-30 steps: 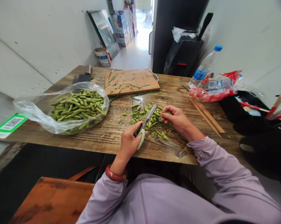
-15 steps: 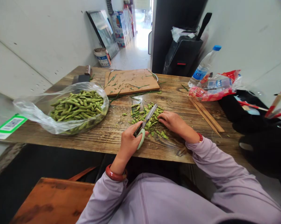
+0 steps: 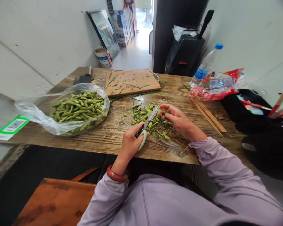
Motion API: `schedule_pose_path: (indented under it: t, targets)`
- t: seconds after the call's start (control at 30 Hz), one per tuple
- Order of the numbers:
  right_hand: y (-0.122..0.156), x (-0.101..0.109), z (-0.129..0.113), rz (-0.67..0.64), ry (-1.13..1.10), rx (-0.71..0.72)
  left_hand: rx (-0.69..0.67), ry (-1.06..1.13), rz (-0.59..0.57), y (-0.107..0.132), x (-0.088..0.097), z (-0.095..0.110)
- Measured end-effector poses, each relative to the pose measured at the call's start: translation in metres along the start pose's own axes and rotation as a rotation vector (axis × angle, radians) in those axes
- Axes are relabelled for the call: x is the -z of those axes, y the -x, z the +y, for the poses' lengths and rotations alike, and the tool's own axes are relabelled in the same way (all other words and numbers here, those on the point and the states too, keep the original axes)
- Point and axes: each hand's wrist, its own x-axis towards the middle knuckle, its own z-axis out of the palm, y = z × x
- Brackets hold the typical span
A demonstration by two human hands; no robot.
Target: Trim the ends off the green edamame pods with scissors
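Observation:
My left hand (image 3: 131, 139) is wrapped round the pale green handles of a pair of scissors (image 3: 150, 116), whose blades point up and to the right and look closed. At the blade tips, my right hand (image 3: 175, 118) pinches a green soybean pod (image 3: 165, 111) between thumb and fingers. Below both hands a loose pile of pods and trimmed bits (image 3: 153, 125) lies on the wooden table (image 3: 103, 141). To the left, a clear plastic bag (image 3: 44, 121) stands wide open, full of whole green pods (image 3: 77, 106).
A wooden cutting board (image 3: 132, 81) strewn with green scraps lies at the back, with a cleaver (image 3: 85, 77) to its left. On the right are wooden chopsticks (image 3: 207, 116), a water bottle (image 3: 203, 69), a red and clear plastic package (image 3: 216, 88) and a black bag (image 3: 268, 141).
My right hand has lifted off the pile, moved slightly right and up, and now holds a pod by the scissor tips. The left hand with the scissors has barely moved.

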Motion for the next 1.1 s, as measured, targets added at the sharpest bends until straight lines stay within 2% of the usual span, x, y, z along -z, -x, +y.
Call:
schedule_pose_path:
  t: [0.2, 0.47, 0.7, 1.1]
  targets:
    - [-0.001, 0.001, 0.006, -0.063, -0.02, -0.02, -0.003, -0.001, -0.007, 0.0, 0.0, 0.0]
    - [0.002, -0.002, 0.0, 0.042, 0.07, 0.002, 0.023, -0.001, -0.021, 0.0, 0.001, 0.002]
    - [0.006, -0.007, -0.002, 0.027, 0.102, 0.079, 0.0, -0.006, -0.027, 0.0, 0.0, 0.001]
    - [0.006, -0.005, -0.003, -0.009, 0.174, 0.103, -0.016, 0.019, -0.062, -0.002, -0.001, 0.004]
